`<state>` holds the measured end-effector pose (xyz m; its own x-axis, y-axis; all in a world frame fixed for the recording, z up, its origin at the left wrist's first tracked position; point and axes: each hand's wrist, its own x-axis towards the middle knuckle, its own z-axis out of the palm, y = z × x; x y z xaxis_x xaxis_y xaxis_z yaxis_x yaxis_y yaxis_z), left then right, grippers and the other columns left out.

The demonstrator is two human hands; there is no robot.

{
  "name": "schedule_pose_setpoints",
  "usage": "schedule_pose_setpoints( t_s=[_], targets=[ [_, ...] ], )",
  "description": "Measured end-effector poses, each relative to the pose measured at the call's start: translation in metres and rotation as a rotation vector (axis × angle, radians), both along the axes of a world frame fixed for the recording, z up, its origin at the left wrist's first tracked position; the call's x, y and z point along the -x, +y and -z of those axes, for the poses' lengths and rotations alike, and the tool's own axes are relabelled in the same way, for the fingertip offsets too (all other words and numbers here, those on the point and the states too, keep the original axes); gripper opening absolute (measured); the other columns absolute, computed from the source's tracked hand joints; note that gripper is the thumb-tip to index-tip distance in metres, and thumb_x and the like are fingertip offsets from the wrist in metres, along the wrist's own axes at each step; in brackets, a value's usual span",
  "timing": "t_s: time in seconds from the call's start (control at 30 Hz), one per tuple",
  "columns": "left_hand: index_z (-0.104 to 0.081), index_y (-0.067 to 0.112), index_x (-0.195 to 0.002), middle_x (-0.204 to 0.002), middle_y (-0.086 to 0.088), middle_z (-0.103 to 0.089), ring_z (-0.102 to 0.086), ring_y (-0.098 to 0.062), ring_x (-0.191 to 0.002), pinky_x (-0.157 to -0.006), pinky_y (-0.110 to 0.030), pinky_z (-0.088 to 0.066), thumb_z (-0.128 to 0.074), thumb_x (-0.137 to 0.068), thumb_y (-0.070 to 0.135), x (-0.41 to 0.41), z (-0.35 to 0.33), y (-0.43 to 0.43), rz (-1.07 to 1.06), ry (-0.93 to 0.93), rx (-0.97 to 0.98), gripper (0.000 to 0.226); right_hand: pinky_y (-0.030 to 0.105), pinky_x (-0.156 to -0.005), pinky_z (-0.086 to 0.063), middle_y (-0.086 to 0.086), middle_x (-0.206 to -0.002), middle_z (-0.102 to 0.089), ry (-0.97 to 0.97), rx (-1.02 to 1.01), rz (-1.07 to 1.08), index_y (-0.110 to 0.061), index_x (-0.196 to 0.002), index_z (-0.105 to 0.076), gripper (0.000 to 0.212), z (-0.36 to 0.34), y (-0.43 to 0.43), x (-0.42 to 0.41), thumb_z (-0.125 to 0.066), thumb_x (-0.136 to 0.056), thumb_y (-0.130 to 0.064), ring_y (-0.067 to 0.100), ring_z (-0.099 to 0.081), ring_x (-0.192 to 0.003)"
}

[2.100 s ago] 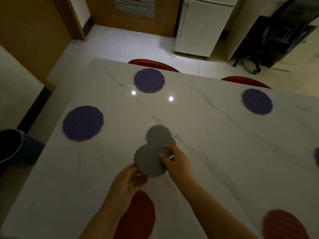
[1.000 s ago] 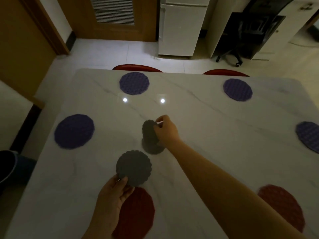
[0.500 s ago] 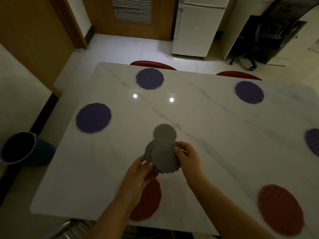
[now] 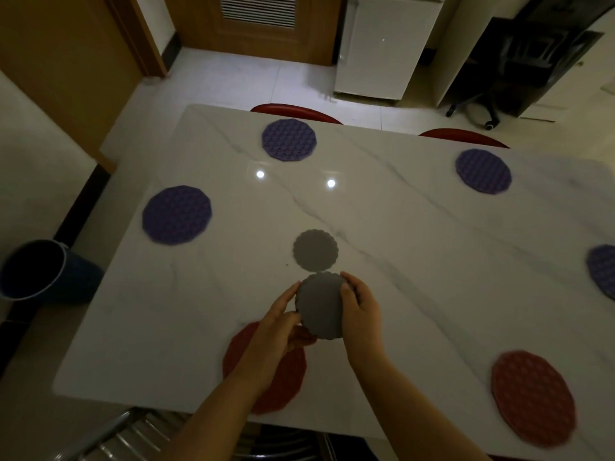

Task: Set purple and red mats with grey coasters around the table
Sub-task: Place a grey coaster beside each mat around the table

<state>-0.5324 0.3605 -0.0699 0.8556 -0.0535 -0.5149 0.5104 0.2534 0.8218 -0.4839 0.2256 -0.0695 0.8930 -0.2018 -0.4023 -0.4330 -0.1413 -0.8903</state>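
Half a second back the grey discs sat fanned between my hands, two edges showing. Now they are squared into one round grey scallop-edged coaster bundle (image 4: 320, 306). A second back my right hand was out at the bench centre alone; it has come in to meet the left. Reading: the gathering is done and a coaster is ready to go out to a place.

Left hand (image 4: 276, 327): fingers curled at the bundle's near-left rim, thumb on the top face, fingertips under it. Right hand (image 4: 362, 309): fingers wrapped round the right rim. Both grip, neither lies flat. The bundle looks held clear of the white marble bench (image 4: 416, 277). How many coasters are in it I cannot tell, since the edges line up.

One loose grey scallop-edged coaster (image 4: 315, 250) lies flat at bench centre, just beyond the bundle and well apart from every mat.

Round purple textured mats, four down: far-left mat (image 4: 289, 139), left-end mat (image 4: 177, 214), far-right mat (image 4: 483, 170), right-end mat (image 4: 602, 271), the last cut by the frame edge. Round red textured mats, two on my side: near red mat (image 4: 294, 384), partly under my left forearm, and right red mat (image 4: 532, 397).

No mat has a coaster beside it yet. Judgement: mats are placed, coasters barely begun. The likeliest first target is the near red mat below my hands.
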Motion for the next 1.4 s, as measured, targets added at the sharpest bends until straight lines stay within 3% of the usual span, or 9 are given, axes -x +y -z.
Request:
schedule_pose_setpoints(
  t_s=[0.17, 0.3, 0.43, 0.6, 0.77, 0.97, 1.1, 1.2, 1.4],
  targets=[
    [-0.047, 0.037, -0.131, -0.108, -0.007, -0.071, -0.072, -0.022, -0.092, -0.072, -0.030, -0.058, -0.051, -0.096, 0.016, 0.001, 0.000, -0.002, -0.022, 0.009, -0.060, 0.042, 0.016, -0.056, -0.044, -0.012, -0.097, -0.059, 0.042, -0.017, -0.075, -0.030, -0.103, -0.059, 0.017, 0.003, -0.001, -0.007, -0.043, -0.096, -0.028, 0.005, -0.057, -0.084],
    [-0.049, 0.035, -0.129, -0.106, -0.006, -0.074, -0.071, -0.023, -0.096, -0.077, -0.034, -0.059, -0.057, -0.093, 0.019, 0.003, 0.002, -0.001, -0.090, 0.023, -0.021, 0.040, 0.020, -0.067, -0.046, -0.007, -0.107, -0.060, 0.007, 0.056, -0.158, -0.029, -0.110, -0.058, 0.020, 0.006, 0.000, -0.010, -0.044, -0.096, -0.026, 0.006, -0.057, -0.090],
    [-0.050, 0.035, -0.130, -0.108, 0.007, -0.074, -0.070, -0.021, -0.100, -0.076, -0.029, -0.058, -0.059, -0.089, 0.027, 0.003, 0.004, 0.005, -0.135, 0.009, 0.012, 0.042, 0.019, -0.081, -0.039, -0.005, -0.121, -0.055, -0.103, 0.342, -0.392, -0.026, -0.127, -0.051, 0.033, 0.011, -0.005, -0.016, -0.042, -0.096, -0.031, 0.006, -0.050, -0.099],
    [-0.051, 0.035, -0.129, -0.110, 0.007, -0.073, -0.069, -0.019, -0.103, -0.076, -0.029, -0.057, -0.060, -0.084, 0.031, -0.001, 0.007, 0.018, -0.195, -0.013, 0.028, 0.046, 0.022, -0.076, -0.042, -0.001, -0.123, -0.056, -0.177, 0.522, -0.554, -0.026, -0.128, -0.051, 0.036, 0.017, -0.011, -0.043, -0.042, -0.096, -0.039, 0.009, -0.053, -0.090],
    [-0.050, 0.033, -0.131, -0.110, 0.009, -0.073, -0.068, -0.022, -0.104, -0.077, -0.033, -0.058, -0.064, -0.081, 0.030, -0.003, 0.009, 0.030, -0.240, -0.014, 0.040, 0.051, 0.042, -0.104, -0.037, 0.011, -0.140, -0.043, -0.040, 0.809, -0.660, -0.015, -0.139, -0.037, 0.054, 0.032, -0.002, -0.104, -0.052, -0.091, -0.035, 0.029, -0.040, -0.125],
    [-0.050, 0.032, -0.128, -0.109, 0.001, -0.074, -0.069, -0.026, -0.101, -0.074, -0.035, -0.059, -0.064, -0.084, 0.024, -0.003, 0.010, 0.034, -0.294, 0.018, 0.071, 0.047, 0.043, -0.102, -0.038, 0.015, -0.136, -0.039, 0.124, 0.957, -0.698, -0.011, -0.140, -0.028, 0.083, 0.045, 0.019, -0.134, -0.070, -0.076, -0.042, 0.032, -0.038, -0.124],
    [-0.052, 0.029, -0.126, -0.110, -0.006, -0.073, -0.069, -0.031, -0.100, -0.075, -0.037, -0.059, -0.063, -0.082, 0.021, -0.003, 0.012, 0.038, -0.316, 0.040, 0.100, 0.046, 0.042, -0.101, -0.038, 0.014, -0.132, -0.039, 0.260, 0.944, -0.660, -0.012, -0.136, -0.031, 0.086, 0.047, 0.026, -0.143, -0.076, -0.069, -0.042, 0.032, -0.038, -0.122],
    [-0.051, 0.028, -0.127, -0.112, -0.008, -0.072, -0.069, -0.033, -0.101, -0.076, -0.038, -0.059, -0.058, -0.087, 0.015, -0.001, 0.014, 0.040, -0.322, 0.042, 0.127, 0.043, 0.040, -0.097, -0.042, 0.013, -0.127, -0.044, 0.214, 0.872, -0.605, -0.012, -0.130, -0.039, 0.067, 0.044, 0.020, -0.138, -0.073, -0.075, -0.031, 0.030, -0.043, -0.117],
    [-0.051, 0.029, -0.128, -0.111, -0.006, -0.073, -0.068, -0.032, -0.102, -0.076, -0.037, -0.059, -0.054, -0.092, 0.010, -0.003, 0.019, 0.045, -0.312, 0.042, 0.150, 0.041, 0.039, -0.078, -0.057, 0.016, -0.107, -0.065, 0.122, 0.129, -0.113, -0.011, -0.105, -0.055, 0.017, 0.000, -0.023, -0.116, -0.059, -0.088, -0.012, 0.026, -0.065, -0.090]
  ],
)
